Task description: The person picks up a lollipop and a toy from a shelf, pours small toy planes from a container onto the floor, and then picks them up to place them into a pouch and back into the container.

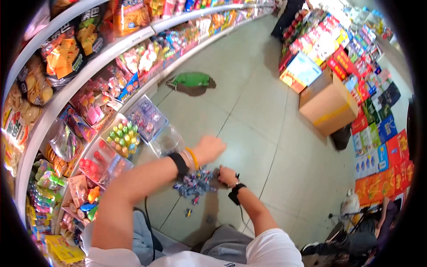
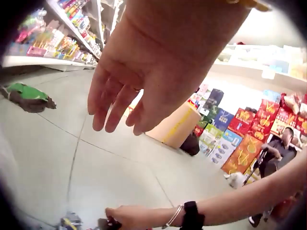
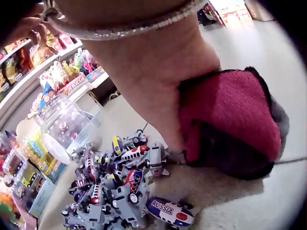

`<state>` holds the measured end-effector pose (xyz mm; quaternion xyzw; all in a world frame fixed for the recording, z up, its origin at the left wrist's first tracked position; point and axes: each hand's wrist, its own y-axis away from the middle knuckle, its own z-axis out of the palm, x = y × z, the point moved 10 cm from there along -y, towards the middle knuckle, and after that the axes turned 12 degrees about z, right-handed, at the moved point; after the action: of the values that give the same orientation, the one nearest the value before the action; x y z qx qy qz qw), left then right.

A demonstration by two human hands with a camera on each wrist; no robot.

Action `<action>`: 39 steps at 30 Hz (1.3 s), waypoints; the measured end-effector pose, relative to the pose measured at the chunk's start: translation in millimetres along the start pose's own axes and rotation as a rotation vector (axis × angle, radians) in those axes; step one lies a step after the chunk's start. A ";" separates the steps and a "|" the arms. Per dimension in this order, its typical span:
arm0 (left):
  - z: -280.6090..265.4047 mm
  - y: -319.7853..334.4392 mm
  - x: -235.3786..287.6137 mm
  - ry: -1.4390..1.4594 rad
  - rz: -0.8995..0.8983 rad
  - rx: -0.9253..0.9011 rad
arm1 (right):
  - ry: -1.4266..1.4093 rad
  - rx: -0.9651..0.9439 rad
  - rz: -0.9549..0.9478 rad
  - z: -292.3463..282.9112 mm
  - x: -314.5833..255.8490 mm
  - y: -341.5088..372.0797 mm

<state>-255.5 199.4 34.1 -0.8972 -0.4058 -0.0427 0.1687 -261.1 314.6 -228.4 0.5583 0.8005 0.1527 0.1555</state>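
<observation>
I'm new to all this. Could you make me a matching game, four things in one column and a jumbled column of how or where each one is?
1. Cloth
2. Toy planes
3. Box
4. Left grip

a. Brown, with yellow tape
b. Open, with nothing held
c. Pinkish red, held in the right grip
d. In a loose heap on the floor

Pairs: 1-c, 2-d, 3-a, 4-b.
</observation>
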 end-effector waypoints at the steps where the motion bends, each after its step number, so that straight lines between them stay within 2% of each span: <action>1: 3.7 -4.5 6.7 0.036 -0.020 0.030 | -0.025 -0.016 0.024 -0.6 5.7 -1.2; 2: 6.6 -5.8 5.9 0.057 -0.083 0.048 | -0.058 -0.038 0.051 -3.1 8.3 -3.7; 4: 15.8 -3.3 -0.5 0.119 -0.200 0.072 | -0.293 -0.022 0.065 -27.7 15.9 -8.6; 6: 27.5 2.0 -10.6 0.138 -0.188 0.044 | -0.617 -0.042 0.090 -61.3 23.4 -11.8; 8: 26.0 4.3 -11.8 0.194 -0.187 0.053 | -1.036 -0.098 0.122 -118.0 14.1 1.0; 10: -7.7 2.0 -18.5 0.258 -0.198 0.105 | -1.283 0.041 -0.009 -192.0 -5.8 27.4; 11: -17.3 -5.4 -19.9 0.366 -0.163 0.101 | -1.323 0.083 -0.063 -221.3 -11.7 35.0; 14: -63.7 -28.7 -31.2 0.528 -0.100 0.393 | -1.476 0.255 -0.103 -306.9 -36.3 70.8; 19: -194.0 -9.3 -27.7 0.585 0.084 0.786 | -1.411 0.412 -0.233 -403.7 -82.6 109.3; 22: -230.4 8.2 -26.1 0.459 0.108 0.843 | -1.385 0.462 -0.282 -421.8 -104.9 130.4; 25: -242.3 20.0 -14.8 0.471 0.148 0.764 | -1.426 0.451 -0.303 -413.3 -115.6 141.1; 27: -239.8 25.5 -8.9 0.461 0.155 0.714 | -1.338 0.524 -0.341 -412.7 -115.3 143.6; 29: -235.1 27.5 -7.8 0.430 0.147 0.650 | -1.425 0.548 -0.395 -417.3 -127.2 155.4; 32: -238.9 35.4 -4.4 0.405 0.142 0.625 | -1.277 0.370 -0.252 -412.0 -132.3 153.6; 36: -248.1 40.1 -1.9 0.370 0.139 0.646 | -1.309 0.483 -0.470 -423.5 -128.2 154.0; 39: -254.4 38.6 -0.6 0.392 0.123 0.637 | -1.416 0.333 -0.423 -422.2 -121.9 146.4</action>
<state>-211.9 89.5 262.7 -0.7973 -0.3040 -0.0748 0.5160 -274.3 218.2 224.4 0.3738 0.6119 -0.3985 0.5720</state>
